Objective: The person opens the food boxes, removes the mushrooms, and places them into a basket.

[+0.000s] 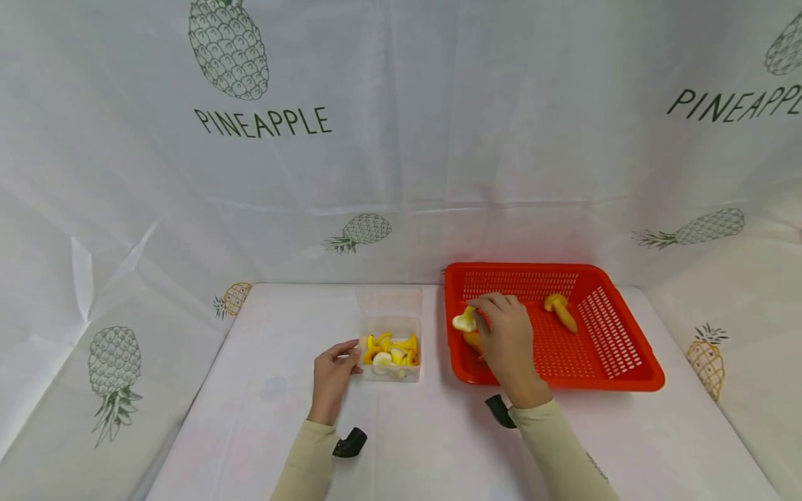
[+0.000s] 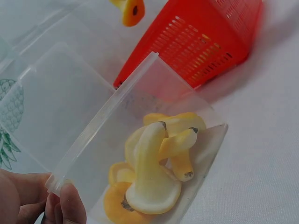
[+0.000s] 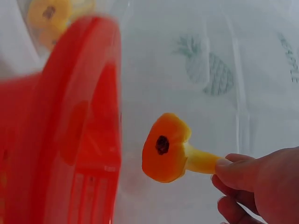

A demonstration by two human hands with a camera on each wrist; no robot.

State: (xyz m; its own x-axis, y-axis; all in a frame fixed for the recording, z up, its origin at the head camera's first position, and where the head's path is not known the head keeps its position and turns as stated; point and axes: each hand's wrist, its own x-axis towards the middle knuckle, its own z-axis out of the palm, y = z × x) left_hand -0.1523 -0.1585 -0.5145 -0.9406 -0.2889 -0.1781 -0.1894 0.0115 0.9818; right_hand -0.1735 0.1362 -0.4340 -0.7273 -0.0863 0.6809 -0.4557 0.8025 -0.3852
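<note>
My right hand [image 1: 509, 341] pinches a yellow toy mushroom [image 3: 166, 149] by its stem, above the left side of the red basket [image 1: 617, 383]. Its orange cap has a dark spot in the right wrist view. At the left, my left hand [image 1: 333, 376] holds the rim corner of a clear plastic box [image 1: 391, 374] between thumb and fingers. Several yellow and white mushrooms [image 2: 154, 172] lie piled in that box, and its clear lid [image 1: 391, 300] stands open at the back. Two more mushrooms are in the basket, one [image 1: 560, 312] at the right, another [image 1: 473, 340] partly hidden by my right hand.
The basket has slotted walls and stands to the right of the box on a white-covered table [image 1: 250, 417]. A pale sheet [image 1: 401, 139] with pineapple prints hangs behind. Black wrist mounts [image 1: 351, 442] stick out at both wrists.
</note>
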